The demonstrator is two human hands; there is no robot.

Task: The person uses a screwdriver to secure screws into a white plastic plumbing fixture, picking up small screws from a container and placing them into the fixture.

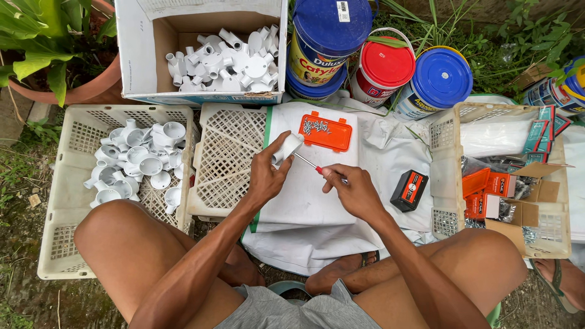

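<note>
Left hand (266,176): fingers wrapped round a small white plastic fitting (287,148), held up over the white sack (304,201) that covers the middle crate (226,159). Right hand (353,192): fingers pinched on a screwdriver (308,163) with a red collar; handle mostly hidden in the palm, shaft angled up-left, tip at the fitting. Can't tell if the tip is seated in a screw.

Orange tray (326,131) lies on the sack near its far edge, just beyond the fitting, with a small pile of screws inside. Black and orange box (409,190) sits on the sack toward its right edge, right of the right hand, not touching it.

Left crate (67,201): loose pile of white round fittings in its far half, near half bare. Cardboard box (140,55) beyond it, open, full of more white fittings with spouts. Right crate (448,176): orange packets, opened brown cartons, clear bags of small hardware, teal packets at its far right corner.

Behind the crates: a row of paint tubs, two with blue lids (442,76), one with a red lid (387,64), plus a taller blue-lidded bucket (329,30). Potted plant (55,55) at far left. Everything sits on the ground among grass; the person is seated, bare knees either side of the sack.
</note>
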